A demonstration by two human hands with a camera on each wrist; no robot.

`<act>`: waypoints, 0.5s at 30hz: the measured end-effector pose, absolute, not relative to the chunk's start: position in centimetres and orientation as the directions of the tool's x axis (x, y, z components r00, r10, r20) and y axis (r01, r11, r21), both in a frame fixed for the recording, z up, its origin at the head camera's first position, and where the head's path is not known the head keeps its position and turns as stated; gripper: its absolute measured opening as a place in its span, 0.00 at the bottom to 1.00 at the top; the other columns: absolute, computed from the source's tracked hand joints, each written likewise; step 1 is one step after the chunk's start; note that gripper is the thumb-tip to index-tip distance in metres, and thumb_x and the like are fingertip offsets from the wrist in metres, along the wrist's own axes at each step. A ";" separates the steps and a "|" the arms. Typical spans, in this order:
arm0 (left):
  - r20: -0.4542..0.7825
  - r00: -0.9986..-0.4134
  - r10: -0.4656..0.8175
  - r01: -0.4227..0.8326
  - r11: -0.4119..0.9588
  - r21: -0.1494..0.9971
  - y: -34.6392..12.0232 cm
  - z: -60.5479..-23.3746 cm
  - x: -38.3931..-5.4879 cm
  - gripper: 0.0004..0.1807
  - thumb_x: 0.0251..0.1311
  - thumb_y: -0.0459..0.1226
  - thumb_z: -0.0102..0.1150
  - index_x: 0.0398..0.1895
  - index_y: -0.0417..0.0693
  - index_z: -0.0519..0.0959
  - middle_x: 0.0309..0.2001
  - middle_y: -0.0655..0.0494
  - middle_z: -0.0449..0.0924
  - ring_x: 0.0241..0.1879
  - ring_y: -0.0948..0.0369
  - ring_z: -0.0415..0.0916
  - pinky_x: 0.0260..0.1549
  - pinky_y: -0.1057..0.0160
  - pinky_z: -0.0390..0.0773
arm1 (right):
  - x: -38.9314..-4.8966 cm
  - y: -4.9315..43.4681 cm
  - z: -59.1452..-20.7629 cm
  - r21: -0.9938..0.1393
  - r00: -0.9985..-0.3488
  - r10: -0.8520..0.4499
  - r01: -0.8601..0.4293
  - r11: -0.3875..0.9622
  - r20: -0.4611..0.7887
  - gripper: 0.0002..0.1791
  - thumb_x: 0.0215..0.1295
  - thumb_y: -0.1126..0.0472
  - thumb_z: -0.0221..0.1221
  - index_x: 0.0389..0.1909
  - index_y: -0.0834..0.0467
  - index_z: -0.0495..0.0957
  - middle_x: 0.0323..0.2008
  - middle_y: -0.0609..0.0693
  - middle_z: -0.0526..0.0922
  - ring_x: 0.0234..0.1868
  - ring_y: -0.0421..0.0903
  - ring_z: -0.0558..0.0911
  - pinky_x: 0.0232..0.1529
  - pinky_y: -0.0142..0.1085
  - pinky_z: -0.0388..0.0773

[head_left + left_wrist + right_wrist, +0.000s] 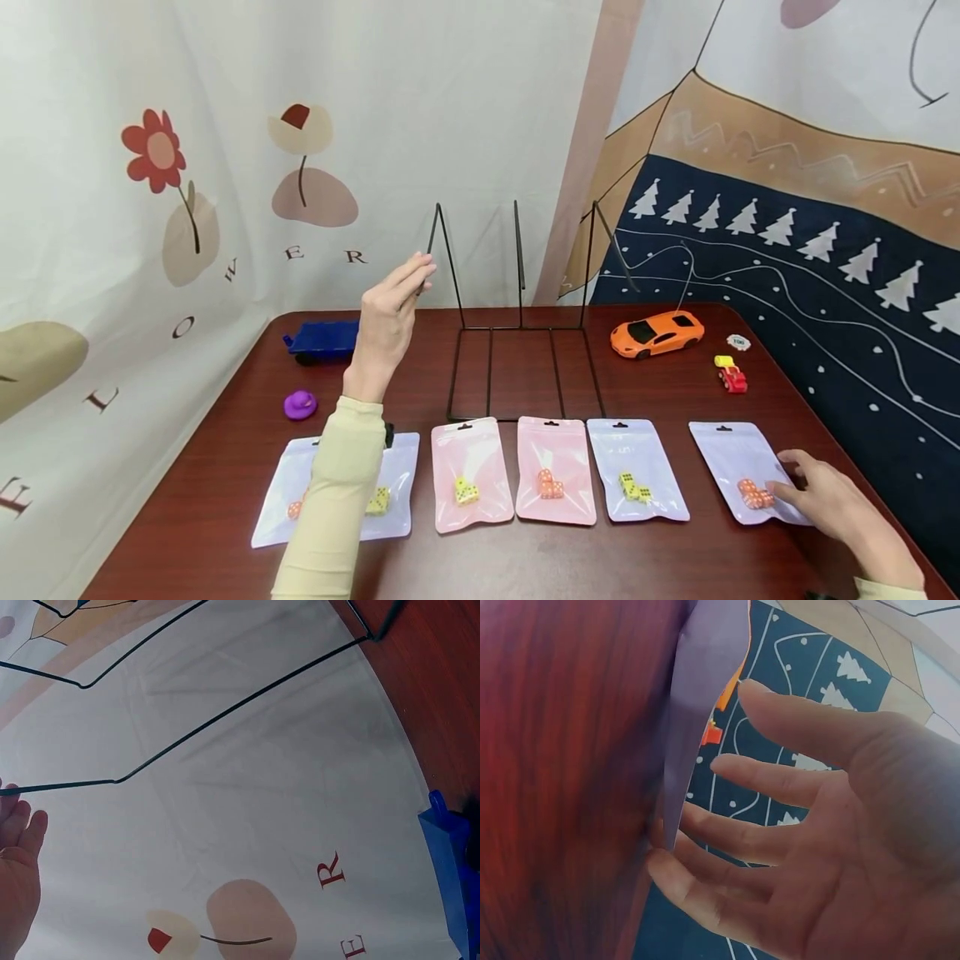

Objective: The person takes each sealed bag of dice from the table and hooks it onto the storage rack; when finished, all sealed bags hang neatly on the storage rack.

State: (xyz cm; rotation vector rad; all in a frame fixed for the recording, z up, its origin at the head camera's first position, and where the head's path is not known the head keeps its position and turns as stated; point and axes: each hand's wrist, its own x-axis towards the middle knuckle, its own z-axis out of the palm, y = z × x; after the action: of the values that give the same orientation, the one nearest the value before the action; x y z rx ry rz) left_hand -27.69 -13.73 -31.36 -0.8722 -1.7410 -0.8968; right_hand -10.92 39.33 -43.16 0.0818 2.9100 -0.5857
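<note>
My left hand (386, 321) is raised at the left prong of a black wire rack (522, 328), its fingers at the prong's end; the thumb is hidden. The left wrist view shows the prong (247, 701) running into those fingers (31, 832). My right hand (828, 500) touches the right edge of a lilac zip pouch (731, 454) with orange dice (753, 494) inside. In the right wrist view, spread, slightly bent fingers (761, 780) lie along that pouch's edge (694, 697).
Pink pouches (468, 450) (551, 450) and a lilac pouch (630, 450) hold dice. My left forearm (330, 500) covers part of the lilac packaging (393, 467). Behind are a blue trailer (324, 340), purple duck (300, 405), orange car (657, 333) and small red toy vehicle (732, 379).
</note>
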 end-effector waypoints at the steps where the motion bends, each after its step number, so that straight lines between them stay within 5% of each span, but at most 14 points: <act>1: 0.944 -0.288 0.162 0.858 0.481 0.179 -13.8 -31.3 -27.7 0.14 0.53 0.20 0.60 0.44 0.32 0.83 0.48 0.41 0.81 0.53 0.49 0.76 0.53 0.65 0.75 | -10.9 39.4 -43.2 -0.381 -0.982 0.021 0.092 0.920 -0.187 0.35 0.58 0.50 0.64 0.50 0.78 0.66 0.39 0.73 0.75 0.39 0.64 0.75 0.37 0.57 0.75; 15: 0.934 -0.280 0.222 0.836 0.535 0.123 -13.7 -31.0 -27.9 0.11 0.58 0.24 0.57 0.43 0.31 0.82 0.47 0.40 0.80 0.53 0.48 0.76 0.60 0.59 0.69 | -10.8 39.4 -43.5 -0.420 -0.969 0.043 0.145 0.896 -0.243 0.29 0.53 0.53 0.68 0.43 0.73 0.71 0.32 0.57 0.77 0.32 0.50 0.74 0.31 0.41 0.73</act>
State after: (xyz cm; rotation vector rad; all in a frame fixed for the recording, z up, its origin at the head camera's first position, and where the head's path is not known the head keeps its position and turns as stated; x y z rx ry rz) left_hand -27.86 -13.66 -31.00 -0.8808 -1.7891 -0.7806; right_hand -10.80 39.43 -43.55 0.1427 2.8349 -0.6532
